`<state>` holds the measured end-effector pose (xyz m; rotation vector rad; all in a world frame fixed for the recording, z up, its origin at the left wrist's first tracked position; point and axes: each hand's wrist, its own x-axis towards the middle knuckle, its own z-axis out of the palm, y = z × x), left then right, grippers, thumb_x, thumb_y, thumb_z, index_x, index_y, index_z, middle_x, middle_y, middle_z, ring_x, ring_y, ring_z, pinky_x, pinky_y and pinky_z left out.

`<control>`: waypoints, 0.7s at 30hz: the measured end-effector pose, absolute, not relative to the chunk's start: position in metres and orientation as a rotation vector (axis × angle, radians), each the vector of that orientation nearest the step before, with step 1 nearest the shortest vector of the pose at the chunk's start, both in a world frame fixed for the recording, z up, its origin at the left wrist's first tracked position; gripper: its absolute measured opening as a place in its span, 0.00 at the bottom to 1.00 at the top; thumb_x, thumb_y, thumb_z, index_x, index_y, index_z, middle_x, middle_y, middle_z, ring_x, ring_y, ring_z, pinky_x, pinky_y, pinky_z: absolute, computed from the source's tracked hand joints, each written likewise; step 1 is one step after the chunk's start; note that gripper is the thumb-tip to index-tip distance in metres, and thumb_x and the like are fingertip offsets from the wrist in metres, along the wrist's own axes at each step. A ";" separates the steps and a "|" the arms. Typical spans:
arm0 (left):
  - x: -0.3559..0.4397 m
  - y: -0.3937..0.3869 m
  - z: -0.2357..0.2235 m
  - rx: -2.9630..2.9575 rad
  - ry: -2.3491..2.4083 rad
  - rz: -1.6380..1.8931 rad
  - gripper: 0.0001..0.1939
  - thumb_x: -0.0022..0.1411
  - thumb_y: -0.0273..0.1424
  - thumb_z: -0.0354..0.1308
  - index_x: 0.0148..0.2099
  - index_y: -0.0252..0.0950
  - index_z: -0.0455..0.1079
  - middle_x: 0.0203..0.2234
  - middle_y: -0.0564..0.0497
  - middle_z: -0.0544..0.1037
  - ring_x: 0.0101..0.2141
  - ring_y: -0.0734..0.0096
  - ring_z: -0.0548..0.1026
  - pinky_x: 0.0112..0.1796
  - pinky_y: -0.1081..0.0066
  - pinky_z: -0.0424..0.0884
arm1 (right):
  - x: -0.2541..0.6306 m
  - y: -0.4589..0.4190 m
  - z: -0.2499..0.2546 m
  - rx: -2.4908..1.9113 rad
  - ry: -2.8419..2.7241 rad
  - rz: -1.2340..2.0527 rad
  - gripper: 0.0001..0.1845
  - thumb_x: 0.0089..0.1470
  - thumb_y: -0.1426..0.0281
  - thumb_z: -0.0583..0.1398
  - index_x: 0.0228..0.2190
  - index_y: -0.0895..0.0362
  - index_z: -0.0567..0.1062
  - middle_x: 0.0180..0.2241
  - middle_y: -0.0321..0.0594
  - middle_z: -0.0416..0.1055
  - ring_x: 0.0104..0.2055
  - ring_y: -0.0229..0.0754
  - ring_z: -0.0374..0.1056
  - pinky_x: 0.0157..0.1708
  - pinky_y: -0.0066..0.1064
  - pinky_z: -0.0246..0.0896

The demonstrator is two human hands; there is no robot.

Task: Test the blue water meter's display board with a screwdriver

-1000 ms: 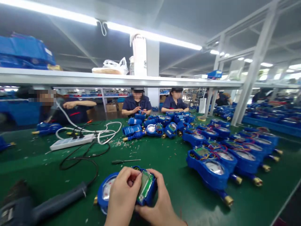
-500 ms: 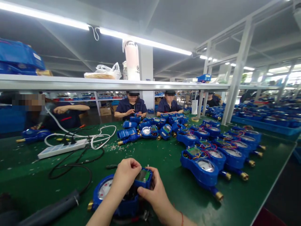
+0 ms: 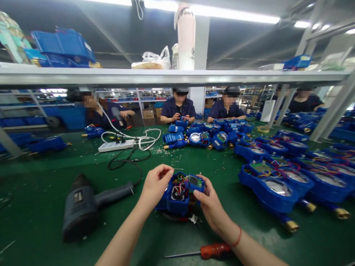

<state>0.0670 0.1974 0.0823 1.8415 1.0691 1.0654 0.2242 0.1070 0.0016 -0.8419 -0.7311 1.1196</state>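
A blue water meter [image 3: 179,207] lies on the green table in front of me, its housing uncovered and full of coloured wires. My right hand [image 3: 215,205] grips a blue display module [image 3: 196,183] with a green circuit board, tilted beside the opening; wires run from it into the housing. My left hand [image 3: 156,183] is closed in a pinch above the meter's left part, which it partly hides. A thin pale stick [image 3: 178,169] sticks out from its fingertips.
A heat gun [image 3: 83,207] lies on the left, and an orange-handled screwdriver [image 3: 213,251] near my right forearm. Several wired meters [image 3: 277,188] stand in rows at right. A power strip [image 3: 116,146] with cables lies behind. Co-workers sit beyond, under a shelf [image 3: 166,77].
My left hand has moved off the display module and now pinches a thin stick. The right hand keeps the module, tilted away from the housing. The view has swung down and left.
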 end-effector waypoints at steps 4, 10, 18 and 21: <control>0.061 0.180 0.082 1.954 1.048 0.995 0.08 0.50 0.36 0.59 0.28 0.37 0.76 0.25 0.51 0.78 0.29 0.66 0.73 0.32 0.69 0.65 | 0.224 0.107 0.004 -0.825 -0.704 1.135 0.44 0.40 0.59 0.73 0.53 0.52 0.58 0.54 0.46 0.64 0.59 0.57 0.59 0.55 0.46 0.59; 0.082 0.177 0.079 1.983 1.143 0.956 0.05 0.50 0.30 0.58 0.26 0.37 0.74 0.24 0.51 0.76 0.29 0.66 0.73 0.33 0.69 0.65 | 0.222 0.108 0.005 -0.810 -0.697 1.142 0.43 0.39 0.59 0.72 0.53 0.52 0.58 0.52 0.46 0.66 0.57 0.58 0.61 0.47 0.44 0.66; 0.094 0.187 0.085 1.987 1.142 0.887 0.08 0.50 0.33 0.55 0.23 0.37 0.69 0.21 0.52 0.73 0.26 0.67 0.70 0.30 0.69 0.63 | 0.220 0.108 0.002 -0.802 -0.721 1.106 0.43 0.40 0.59 0.72 0.53 0.53 0.58 0.51 0.45 0.68 0.53 0.52 0.65 0.44 0.37 0.66; 0.093 0.189 0.087 1.973 1.103 0.859 0.09 0.50 0.36 0.54 0.22 0.38 0.67 0.19 0.54 0.70 0.24 0.68 0.68 0.30 0.70 0.62 | 0.219 0.110 0.000 -0.823 -0.742 1.059 0.43 0.40 0.59 0.72 0.52 0.54 0.58 0.49 0.45 0.69 0.52 0.50 0.66 0.49 0.38 0.63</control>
